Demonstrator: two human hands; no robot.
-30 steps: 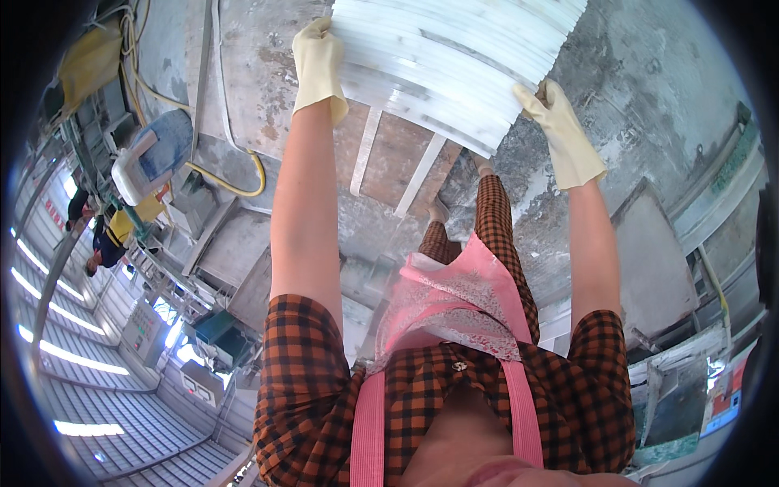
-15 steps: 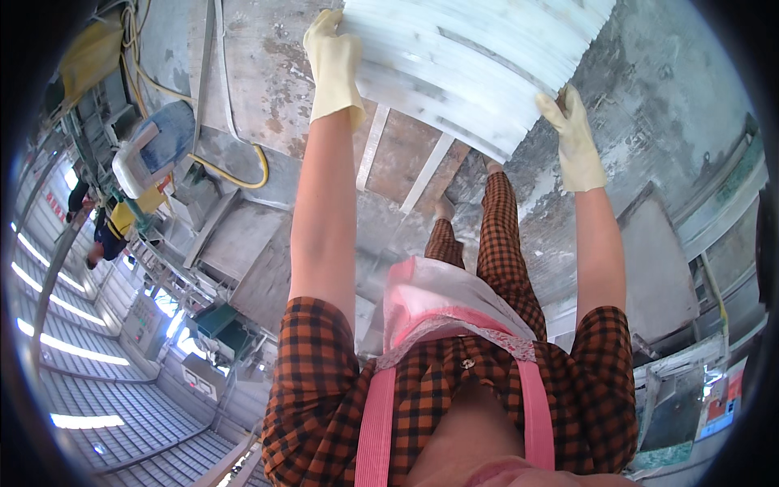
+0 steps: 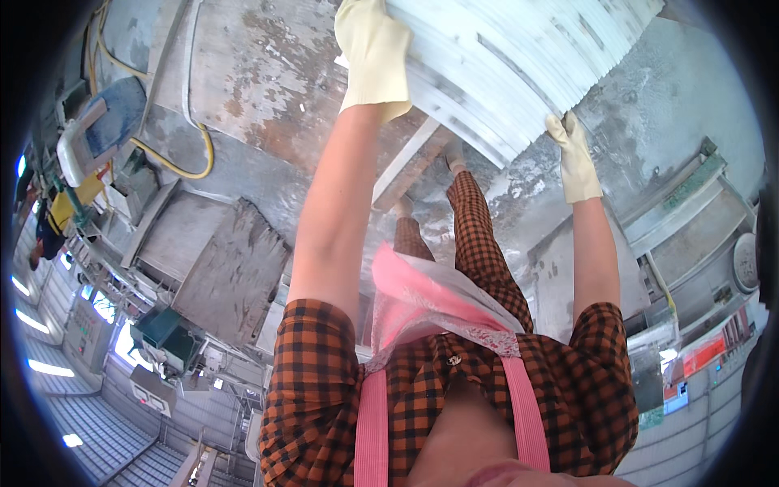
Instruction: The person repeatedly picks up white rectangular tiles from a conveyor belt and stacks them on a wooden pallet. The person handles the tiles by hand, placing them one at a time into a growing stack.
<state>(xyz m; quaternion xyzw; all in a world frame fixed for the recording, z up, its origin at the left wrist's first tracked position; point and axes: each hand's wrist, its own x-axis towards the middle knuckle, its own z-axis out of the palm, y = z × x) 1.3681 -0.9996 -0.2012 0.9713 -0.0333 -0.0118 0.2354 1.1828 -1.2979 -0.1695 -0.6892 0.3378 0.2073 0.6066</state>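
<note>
A wide stack of narrow white strips (image 3: 519, 69), lying side by side with darker streaks among them, spans the top of the view. My left hand (image 3: 375, 53), in a cream rubber glove, is closed on its left edge; the fingertips are partly hidden. At the opposite edge, my right hand (image 3: 576, 158), gloved alike, pinches the near right corner between thumb and fingers. Both arms stretch forward, so the strips hang out ahead of my legs. Under the stack, a pale slat (image 3: 408, 161) lies across a brown stained board on the floor.
A yellow hose (image 3: 199, 169) curls on the wet grey floor at left, near a blue and white seat-like object (image 3: 114, 122). Worn boards (image 3: 231, 272) lie nearer. Another person (image 3: 50, 223) stands at the far left among machinery. Grey panels and a metal frame (image 3: 677, 207) stand at right.
The strips have shifted right with both hands still on them. My view has turned, so the hose, seat and other person sit farther left. More floor slats are now covered.
</note>
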